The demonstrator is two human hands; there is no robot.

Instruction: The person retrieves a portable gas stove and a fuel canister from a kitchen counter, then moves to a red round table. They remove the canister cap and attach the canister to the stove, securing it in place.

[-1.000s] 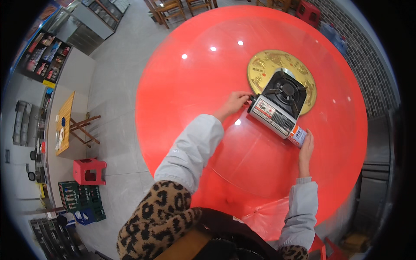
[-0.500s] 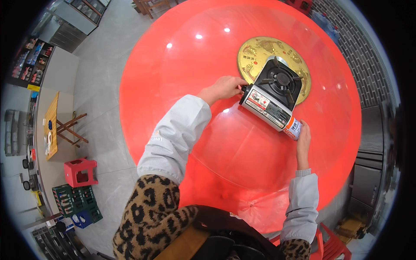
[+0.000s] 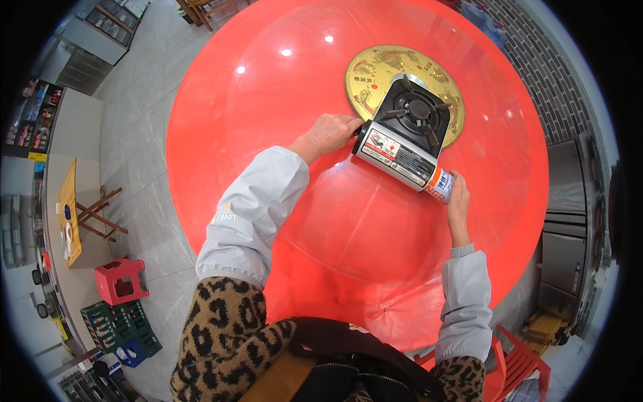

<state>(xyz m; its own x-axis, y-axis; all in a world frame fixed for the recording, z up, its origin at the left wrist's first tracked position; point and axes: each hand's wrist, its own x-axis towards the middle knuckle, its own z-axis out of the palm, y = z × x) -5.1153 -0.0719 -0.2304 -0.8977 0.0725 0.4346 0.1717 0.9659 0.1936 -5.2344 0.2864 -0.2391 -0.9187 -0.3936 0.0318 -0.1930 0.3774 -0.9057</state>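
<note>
A portable gas stove [image 3: 396, 159], silver in front with a black burner top, sits at a slant, its far part over a round gold disc [image 3: 367, 75] with printed figures. My left hand [image 3: 327, 135] is closed at the stove's left end, its fingers on the black knob [image 3: 360, 130]. From the right end sticks out a white and orange gas canister [image 3: 440, 185], partly inside the stove's housing. My right hand [image 3: 459, 203] wraps around the canister's outer end, the fingertips partly hidden behind it. Both forearms wear grey sleeve covers.
Beneath the stove spreads a large round table [image 3: 254, 120] covered in glossy red. On the floor at left stand a red plastic stool [image 3: 120, 280], a green crate [image 3: 110, 318] and a small folding wooden table [image 3: 69, 214]. A red chair [image 3: 519, 365] is at lower right.
The whole view has shifted slightly, so the table and stove appear farther left and higher. Both hands keep their places on the knob and the canister.
</note>
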